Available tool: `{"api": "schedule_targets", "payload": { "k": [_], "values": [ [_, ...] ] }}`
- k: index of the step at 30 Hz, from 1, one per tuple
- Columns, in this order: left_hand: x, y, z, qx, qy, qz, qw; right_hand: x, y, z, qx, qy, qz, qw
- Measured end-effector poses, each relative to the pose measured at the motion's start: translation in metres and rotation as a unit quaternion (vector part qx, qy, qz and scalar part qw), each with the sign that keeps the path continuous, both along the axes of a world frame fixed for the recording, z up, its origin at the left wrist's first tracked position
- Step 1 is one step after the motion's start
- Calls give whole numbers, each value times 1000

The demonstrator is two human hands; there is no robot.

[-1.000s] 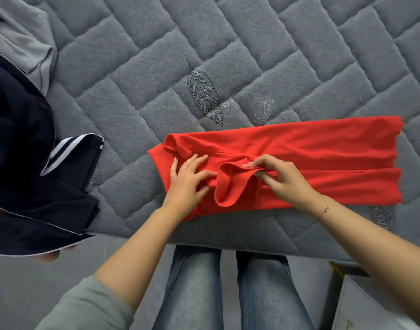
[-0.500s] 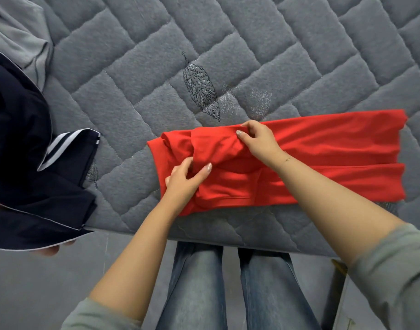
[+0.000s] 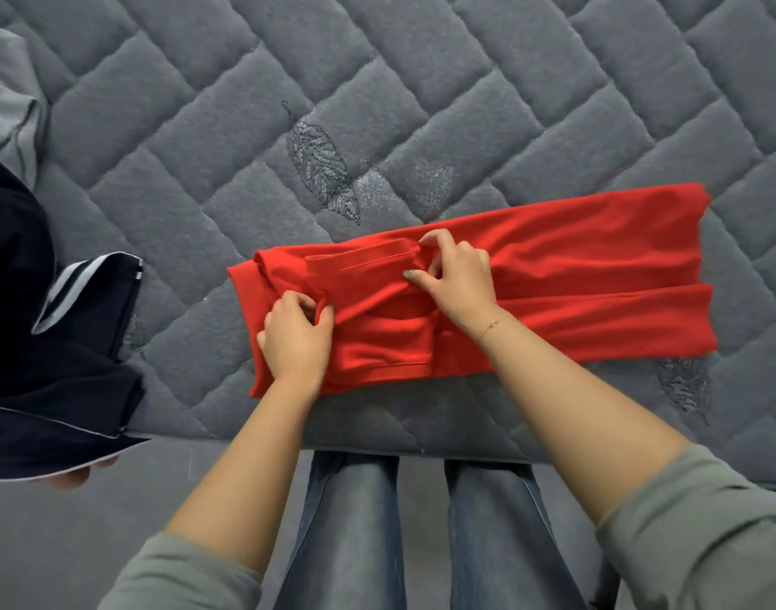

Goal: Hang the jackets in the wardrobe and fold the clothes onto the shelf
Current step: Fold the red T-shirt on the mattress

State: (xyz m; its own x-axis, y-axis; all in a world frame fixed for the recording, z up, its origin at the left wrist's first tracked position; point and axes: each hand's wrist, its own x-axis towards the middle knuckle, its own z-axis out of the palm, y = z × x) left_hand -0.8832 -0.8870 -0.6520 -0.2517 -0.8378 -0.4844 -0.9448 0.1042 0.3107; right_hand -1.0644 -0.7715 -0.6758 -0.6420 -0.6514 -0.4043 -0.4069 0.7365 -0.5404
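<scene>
A red shirt (image 3: 575, 279) lies folded lengthwise on the grey quilted mattress (image 3: 377, 103), near its front edge, running left to right. My left hand (image 3: 296, 341) rests on the shirt's left end and pinches a fold of red fabric by the collar. My right hand (image 3: 454, 275) sits a little further right and up, with its fingers gripping a folded-over sleeve strip that lies flat across the shirt's upper left part.
A dark navy jacket (image 3: 38, 345) with white stripes lies at the mattress's left edge, partly overhanging it. A grey garment (image 3: 7, 125) is at the far left, further back. My jeans-clad legs stand against the mattress's front edge.
My right hand carried the sleeve from the shirt's middle up and over, and now it lies flat along the upper left. My left hand shifted slightly, still on the left end.
</scene>
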Motion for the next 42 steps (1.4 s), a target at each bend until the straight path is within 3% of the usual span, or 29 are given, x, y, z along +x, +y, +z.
{"api": "schedule_targets", "payload": {
  "k": [2, 5, 10, 13, 20, 24, 27, 31, 35, 37, 39, 42],
  "values": [
    [-8, 15, 8, -82, 38, 11, 996, -1, 2, 0, -11, -1, -13, 1000],
    [-31, 45, 24, -132, 136, 25, 982, -15, 27, 9, -123, -109, -114, 980],
    [-100, 124, 33, -8, 225, -125, 966, -77, 116, 31, -214, -223, -311, 899],
    [-151, 182, 30, 58, 228, -238, 942, -133, 179, 34, -186, -190, -366, 892],
    [-276, 260, 3, 45, 196, -383, 902, -199, 307, 18, -16, -168, -433, 885],
    [-316, 274, -23, 8, 97, -413, 905, -178, 332, 5, -25, -257, -508, 822],
    [-325, 269, -29, -25, 128, -406, 905, -167, 335, -3, -50, -272, -522, 807],
    [-321, 258, -23, 57, 237, -439, 865, -159, 332, -9, -32, -270, -484, 832],
    [-314, 256, -11, 176, 169, -537, 808, -151, 330, -12, -52, -245, -490, 835],
    [-321, 247, -4, 167, 185, -502, 828, -147, 330, -14, -49, -220, -488, 843],
    [-339, 230, -5, 83, 207, -432, 874, -141, 329, -14, -69, -211, -509, 831],
    [-374, 209, -13, 55, 102, -381, 917, -134, 325, -10, -115, -232, -543, 799]
  ]
}}
